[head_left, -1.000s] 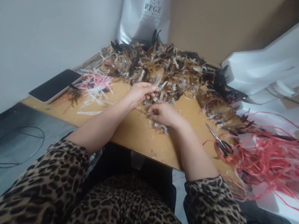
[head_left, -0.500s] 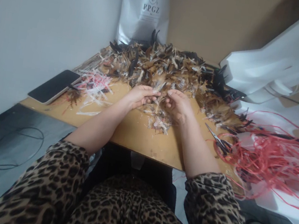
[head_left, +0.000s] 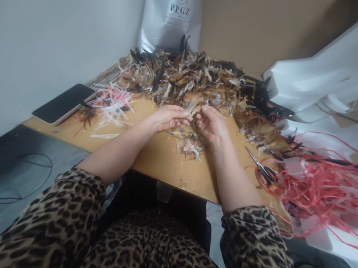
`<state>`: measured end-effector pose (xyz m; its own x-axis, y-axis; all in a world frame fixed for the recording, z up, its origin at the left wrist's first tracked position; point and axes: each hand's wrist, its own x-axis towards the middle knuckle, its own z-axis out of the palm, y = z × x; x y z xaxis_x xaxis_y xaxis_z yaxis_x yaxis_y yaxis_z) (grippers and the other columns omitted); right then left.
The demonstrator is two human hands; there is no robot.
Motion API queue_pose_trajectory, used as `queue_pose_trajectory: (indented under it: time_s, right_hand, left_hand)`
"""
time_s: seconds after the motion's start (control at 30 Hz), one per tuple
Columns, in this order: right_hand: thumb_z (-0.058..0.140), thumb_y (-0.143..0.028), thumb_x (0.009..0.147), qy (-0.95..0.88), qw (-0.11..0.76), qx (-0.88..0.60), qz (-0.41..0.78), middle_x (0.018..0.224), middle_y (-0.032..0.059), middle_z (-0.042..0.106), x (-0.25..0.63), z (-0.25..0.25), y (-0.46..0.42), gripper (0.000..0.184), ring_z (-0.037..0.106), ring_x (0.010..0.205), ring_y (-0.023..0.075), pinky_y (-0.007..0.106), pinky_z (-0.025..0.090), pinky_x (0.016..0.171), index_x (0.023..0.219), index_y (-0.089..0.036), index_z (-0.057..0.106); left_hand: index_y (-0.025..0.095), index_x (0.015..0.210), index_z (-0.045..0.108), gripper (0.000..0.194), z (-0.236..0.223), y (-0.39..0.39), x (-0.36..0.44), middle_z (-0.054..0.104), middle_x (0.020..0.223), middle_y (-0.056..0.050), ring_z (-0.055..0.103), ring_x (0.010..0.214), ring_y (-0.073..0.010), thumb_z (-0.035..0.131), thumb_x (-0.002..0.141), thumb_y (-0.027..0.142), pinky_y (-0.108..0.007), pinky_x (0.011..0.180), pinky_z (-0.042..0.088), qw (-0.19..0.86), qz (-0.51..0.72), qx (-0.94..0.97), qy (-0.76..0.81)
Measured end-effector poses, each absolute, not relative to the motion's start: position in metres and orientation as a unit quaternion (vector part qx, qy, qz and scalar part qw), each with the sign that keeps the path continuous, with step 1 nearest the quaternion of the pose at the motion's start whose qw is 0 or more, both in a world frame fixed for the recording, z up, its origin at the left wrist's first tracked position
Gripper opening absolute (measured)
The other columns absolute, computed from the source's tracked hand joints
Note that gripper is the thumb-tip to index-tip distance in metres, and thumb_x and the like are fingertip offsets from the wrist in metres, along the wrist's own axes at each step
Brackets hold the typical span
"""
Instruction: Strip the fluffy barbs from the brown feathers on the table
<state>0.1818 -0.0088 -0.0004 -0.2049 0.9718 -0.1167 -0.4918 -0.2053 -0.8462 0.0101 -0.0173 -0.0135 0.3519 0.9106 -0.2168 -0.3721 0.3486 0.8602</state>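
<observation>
My left fingers (head_left: 179,113) are pinched on a small tan-brown feather tuft with a pale base (head_left: 194,102), which lies just beyond their tips, its long axis seemingly running away from me. They are nearer to it than my right fingers (head_left: 202,119), which curl partly open just beside its right edge; whether those hold anything I cannot tell. Closer to me than both, a wispy, whitish-pink clump of scraps (head_left: 190,147) rests on the smooth, yellowish wooden table (head_left: 158,160). Beyond my fingers spreads a ragged heap of brown and black feathers (head_left: 187,76).
</observation>
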Motion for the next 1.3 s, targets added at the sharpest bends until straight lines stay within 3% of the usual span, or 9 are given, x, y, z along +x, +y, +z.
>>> queue_pose_trajectory:
  time_s: [0.27, 0.6, 1.0, 1.3]
  right_hand:
    - [0.073, -0.018, 0.073, -0.338, 0.537, -0.365, 0.682, 0.059, -0.0047, 0.065, 0.178, 0.0, -0.011, 0.017, 0.062, 0.054, 0.0052, 0.011, 0.047, 0.045, 0.075, -0.017, 0.056]
    - [0.078, -0.03, 0.069, -0.377, 0.567, -0.384, 0.623, 0.065, -0.0048, 0.067, 0.176, -0.002, -0.011, 0.028, 0.067, 0.062, 0.0068, 0.012, 0.048, 0.049, 0.079, -0.02, 0.053]
    - [0.078, -0.027, 0.068, -0.395, 0.544, -0.38, 0.636, 0.067, -0.004, 0.067, 0.169, 0.002, -0.018, 0.024, 0.062, 0.059, 0.0043, 0.012, 0.049, 0.053, 0.075, -0.018, 0.057]
    - [0.079, -0.023, 0.063, -0.451, 0.553, -0.4, 0.575, 0.063, -0.0027, 0.065, 0.171, 0.001, -0.016, 0.022, 0.06, 0.057, 0.0054, 0.014, 0.051, 0.055, 0.074, -0.017, 0.062]
  left_hand:
    - [0.005, 0.078, 0.065, 0.003, -0.012, -0.017, 0.012, 0.07, 0.073, -0.008, 0.063, 0.056, -0.0056, 0.064, 0.08, 0.006, -0.012, 0.048, 0.044, 0.719, 0.46, 0.361, 0.376]
    - [0.006, 0.077, 0.064, 0.004, -0.011, -0.017, 0.012, 0.072, 0.079, -0.01, 0.064, 0.059, -0.0056, 0.063, 0.081, 0.005, -0.013, 0.051, 0.045, 0.731, 0.45, 0.354, 0.372]
    - [0.005, 0.072, 0.066, 0.009, -0.01, -0.017, 0.015, 0.068, 0.065, -0.006, 0.062, 0.055, -0.0039, 0.063, 0.08, 0.004, -0.011, 0.054, 0.046, 0.716, 0.49, 0.345, 0.357]
    - [0.005, 0.076, 0.068, 0.004, -0.011, -0.016, 0.014, 0.071, 0.073, -0.008, 0.064, 0.057, -0.0056, 0.068, 0.078, 0.009, -0.013, 0.051, 0.045, 0.698, 0.487, 0.357, 0.384]
